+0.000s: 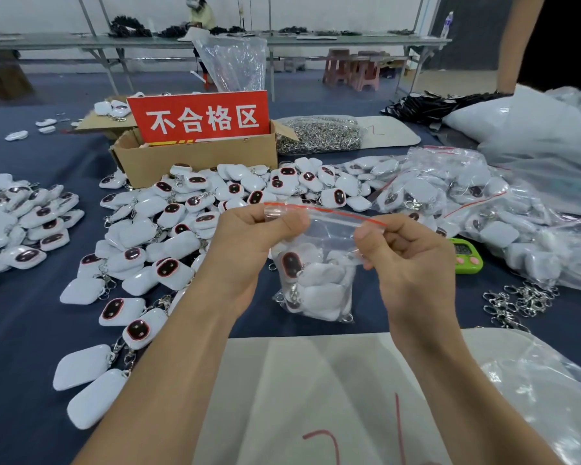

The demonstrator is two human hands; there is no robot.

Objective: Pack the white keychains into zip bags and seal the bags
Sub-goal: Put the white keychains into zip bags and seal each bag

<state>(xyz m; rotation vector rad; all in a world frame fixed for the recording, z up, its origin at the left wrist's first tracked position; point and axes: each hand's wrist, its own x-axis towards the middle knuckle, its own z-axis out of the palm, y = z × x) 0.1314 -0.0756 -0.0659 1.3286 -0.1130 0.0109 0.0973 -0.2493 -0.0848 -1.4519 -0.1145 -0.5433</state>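
A clear zip bag (316, 283) with a red strip along its top hangs above the blue table, holding several white keychains. My left hand (249, 243) pinches the bag's top left corner. My right hand (406, 253) pinches the top edge at the right end. The zip strip is stretched between both hands. A big heap of loose white keychains (195, 209) with dark oval faces lies behind and to the left of the bag.
A cardboard box (195, 156) with a red sign stands at the back. Filled zip bags (467, 196) pile up on the right, beside a green timer (467, 260). Loose metal clasps (517, 303) lie right of my hands. A white sheet (316, 380) covers the near table.
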